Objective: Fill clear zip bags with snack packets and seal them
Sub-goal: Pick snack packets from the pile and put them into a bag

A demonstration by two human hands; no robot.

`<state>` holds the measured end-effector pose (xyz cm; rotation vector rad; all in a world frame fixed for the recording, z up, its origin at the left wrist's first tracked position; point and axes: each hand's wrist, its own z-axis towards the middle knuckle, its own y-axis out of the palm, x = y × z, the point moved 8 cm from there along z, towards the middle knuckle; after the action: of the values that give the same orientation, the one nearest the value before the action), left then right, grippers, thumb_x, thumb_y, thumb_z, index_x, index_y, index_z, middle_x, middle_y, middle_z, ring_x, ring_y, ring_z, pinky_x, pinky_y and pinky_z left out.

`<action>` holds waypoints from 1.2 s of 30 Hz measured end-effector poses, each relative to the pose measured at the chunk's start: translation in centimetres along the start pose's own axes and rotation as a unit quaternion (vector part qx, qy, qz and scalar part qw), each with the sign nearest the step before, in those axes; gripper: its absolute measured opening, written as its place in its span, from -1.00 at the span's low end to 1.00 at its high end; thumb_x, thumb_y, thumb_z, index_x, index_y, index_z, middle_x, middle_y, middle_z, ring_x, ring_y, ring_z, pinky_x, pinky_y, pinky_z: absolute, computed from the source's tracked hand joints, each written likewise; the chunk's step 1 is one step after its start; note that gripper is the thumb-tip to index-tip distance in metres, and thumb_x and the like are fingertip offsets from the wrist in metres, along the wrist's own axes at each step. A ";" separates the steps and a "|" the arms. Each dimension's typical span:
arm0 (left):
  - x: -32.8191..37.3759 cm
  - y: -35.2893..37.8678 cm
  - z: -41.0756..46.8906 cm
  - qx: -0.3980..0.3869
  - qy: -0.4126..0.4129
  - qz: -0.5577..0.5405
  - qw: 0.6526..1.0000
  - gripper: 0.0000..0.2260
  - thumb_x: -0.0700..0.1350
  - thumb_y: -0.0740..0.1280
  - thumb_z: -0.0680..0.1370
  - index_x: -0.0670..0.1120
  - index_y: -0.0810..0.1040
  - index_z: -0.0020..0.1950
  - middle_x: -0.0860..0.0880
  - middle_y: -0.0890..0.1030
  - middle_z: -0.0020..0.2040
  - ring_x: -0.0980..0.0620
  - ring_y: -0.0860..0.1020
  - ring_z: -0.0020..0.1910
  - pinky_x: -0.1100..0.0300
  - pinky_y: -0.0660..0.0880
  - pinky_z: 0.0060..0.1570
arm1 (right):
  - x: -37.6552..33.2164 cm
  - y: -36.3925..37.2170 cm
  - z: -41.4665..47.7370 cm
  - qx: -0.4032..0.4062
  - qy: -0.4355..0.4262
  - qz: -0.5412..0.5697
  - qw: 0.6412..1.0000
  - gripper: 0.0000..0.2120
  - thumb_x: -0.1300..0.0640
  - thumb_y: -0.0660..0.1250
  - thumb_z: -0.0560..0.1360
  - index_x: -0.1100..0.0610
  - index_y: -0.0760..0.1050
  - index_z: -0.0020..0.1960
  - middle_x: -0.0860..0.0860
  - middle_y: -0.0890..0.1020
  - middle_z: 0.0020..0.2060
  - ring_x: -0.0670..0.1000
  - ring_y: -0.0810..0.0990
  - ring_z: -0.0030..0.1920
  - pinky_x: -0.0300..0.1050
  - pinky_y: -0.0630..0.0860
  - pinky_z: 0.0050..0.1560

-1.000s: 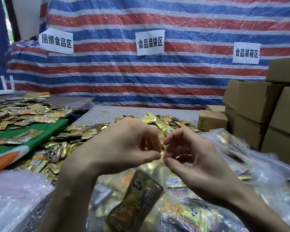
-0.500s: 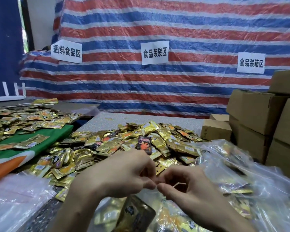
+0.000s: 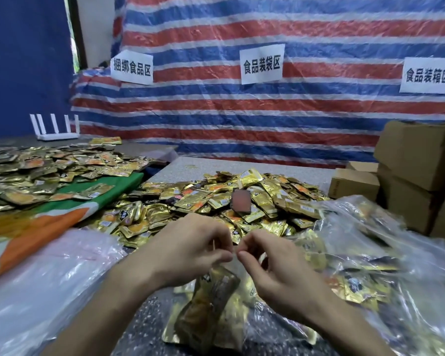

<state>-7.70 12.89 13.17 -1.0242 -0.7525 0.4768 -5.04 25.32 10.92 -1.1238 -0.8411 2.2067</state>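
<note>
Tarpaulin (image 3: 267,119): horizontal red, white and blue stripes. Signs (image 3: 262,63): white, black characters. Snack packets (image 3: 216,199): gold foil, orange and black print. Cloth (image 3: 49,227): green, orange, white. Boxes (image 3: 416,155): plain brown. Tabletop (image 3: 242,167): grey speckle. Zip bag (image 3: 211,304): clear.

I see the clear zip bag (image 3: 211,312) hanging by its pinched top edge on the near side of the heap of gold snack packets (image 3: 229,201), stuffed with gold and dark packets. Right of the heap lie filled bags (image 3: 357,273); left of it, empty bags (image 3: 36,283).

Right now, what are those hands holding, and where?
The left hand and the right hand both pinch the top edge of the packet-filled clear zip bag.
</note>
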 end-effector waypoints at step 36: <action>1.7 -1.8 -4.3 0.081 0.044 -0.066 0.994 -0.91 0.06 0.42 0.54 0.07 0.63 -0.11 0.24 0.61 -0.16 0.23 0.57 -0.10 0.25 0.50 -0.11 | -2.9 -1.8 -1.7 0.038 -0.065 0.022 0.997 -0.98 0.06 0.33 0.46 -0.03 0.52 -0.14 -0.16 0.57 -0.26 -0.09 0.56 -0.20 -0.22 0.46 -0.25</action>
<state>-3.30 10.72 13.99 -0.8325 -0.6864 0.3695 -1.79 25.07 12.96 -0.9809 -0.7847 2.3490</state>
